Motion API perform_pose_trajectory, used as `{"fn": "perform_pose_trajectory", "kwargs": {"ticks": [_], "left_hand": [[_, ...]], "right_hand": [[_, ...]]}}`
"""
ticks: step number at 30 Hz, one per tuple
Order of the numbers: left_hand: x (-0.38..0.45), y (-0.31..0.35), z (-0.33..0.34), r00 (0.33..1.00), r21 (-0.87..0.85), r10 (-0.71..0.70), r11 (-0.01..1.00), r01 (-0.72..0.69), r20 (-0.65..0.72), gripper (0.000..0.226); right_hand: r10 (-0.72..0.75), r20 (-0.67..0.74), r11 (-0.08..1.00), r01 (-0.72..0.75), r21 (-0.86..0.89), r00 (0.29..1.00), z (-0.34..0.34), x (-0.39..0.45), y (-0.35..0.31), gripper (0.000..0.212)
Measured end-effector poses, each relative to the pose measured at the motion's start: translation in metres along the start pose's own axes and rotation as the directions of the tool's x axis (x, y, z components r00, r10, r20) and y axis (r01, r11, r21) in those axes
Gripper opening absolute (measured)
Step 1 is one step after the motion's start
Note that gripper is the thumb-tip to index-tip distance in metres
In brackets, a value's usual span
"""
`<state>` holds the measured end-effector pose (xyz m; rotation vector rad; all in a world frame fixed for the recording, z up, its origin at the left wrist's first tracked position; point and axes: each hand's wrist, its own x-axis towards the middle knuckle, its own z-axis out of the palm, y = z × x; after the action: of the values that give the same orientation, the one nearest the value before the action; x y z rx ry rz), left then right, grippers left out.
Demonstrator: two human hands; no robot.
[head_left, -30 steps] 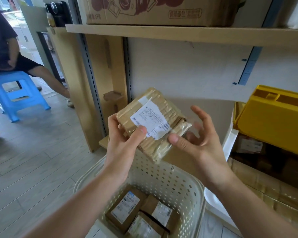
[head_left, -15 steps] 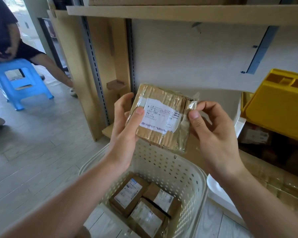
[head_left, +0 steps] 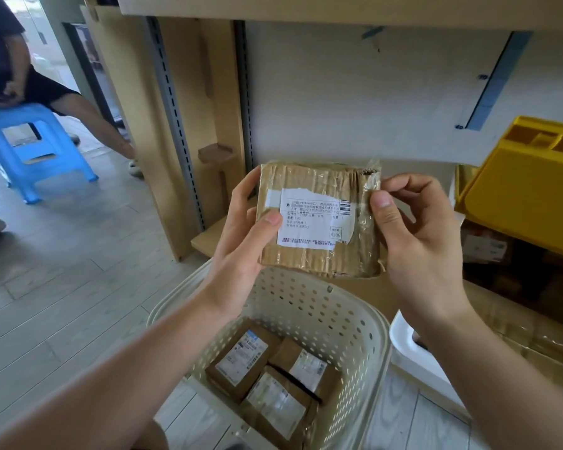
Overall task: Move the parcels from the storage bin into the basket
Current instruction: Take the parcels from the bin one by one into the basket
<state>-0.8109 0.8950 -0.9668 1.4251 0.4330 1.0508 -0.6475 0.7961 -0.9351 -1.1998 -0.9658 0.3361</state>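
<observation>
A taped brown cardboard parcel (head_left: 319,219) with a white shipping label faces me, held upright above the basket. My left hand (head_left: 241,248) grips its left edge, thumb on the label's corner. My right hand (head_left: 416,241) pinches its right edge between thumb and fingers. Below stands the cream perforated basket (head_left: 364,323) on the floor, with three labelled brown parcels (head_left: 267,368) lying in its bottom. The yellow storage bin (head_left: 527,186) sits tilted at the right, with more parcels (head_left: 485,245) in the shadow under it.
A wooden shelf unit (head_left: 189,125) with metal rails rises behind the basket. A white container (head_left: 413,349) stands right of the basket. At the far left a person sits on a blue stool (head_left: 36,151), legs stretched toward the shelf.
The parcel has turned from tilted to square-on with its label facing me. My right hand went from open beside it to pinching its right edge.
</observation>
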Motion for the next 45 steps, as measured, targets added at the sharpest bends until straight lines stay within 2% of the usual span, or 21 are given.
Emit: {"fn": "perform_pose_trajectory", "kwargs": {"ticks": [12, 21, 27, 33, 39, 41, 45], "left_hand": [[0.001, -0.004, -0.005, 1.000, -0.028, 0.002, 1.000, -0.003, -0.023, 0.057], [0.000, -0.006, -0.012, 0.999, -0.043, -0.039, 0.998, 0.038, -0.032, 0.058], [-0.004, -0.013, -0.024, 0.994, 0.006, -0.082, 0.997, 0.082, -0.076, 0.058], [-0.005, -0.019, -0.037, 0.982, -0.012, -0.144, 0.990, 0.144, -0.118, 0.054], [-0.008, -0.024, -0.048, 0.965, -0.060, -0.212, 0.977, 0.205, -0.157, 0.054], [-0.007, -0.024, -0.052, 0.960, -0.053, -0.217, 0.976, 0.211, -0.175, 0.052], [-0.006, -0.028, -0.061, 0.939, -0.015, -0.271, 0.961, 0.275, -0.213, 0.038]], "right_hand": [[0.027, 0.026, 1.000, -0.027, 0.000, 0.999, 0.004, -0.001, -0.002, 0.007], [0.100, 0.058, 0.994, -0.102, 0.025, 0.993, 0.011, 0.000, 0.002, 0.010], [0.180, 0.122, 0.978, -0.163, -0.133, 0.976, 0.015, 0.006, 0.012, 0.019], [0.223, 0.232, 0.955, -0.165, -0.245, 0.947, 0.025, 0.005, 0.023, 0.040], [0.228, 0.269, 0.948, -0.151, -0.280, 0.936, 0.035, 0.005, 0.034, 0.052], [0.234, 0.342, 0.931, -0.108, -0.349, 0.910, 0.038, 0.006, 0.035, 0.068], [0.312, 0.492, 0.886, -0.062, -0.460, 0.813, 0.045, 0.005, 0.044, 0.119]]}}
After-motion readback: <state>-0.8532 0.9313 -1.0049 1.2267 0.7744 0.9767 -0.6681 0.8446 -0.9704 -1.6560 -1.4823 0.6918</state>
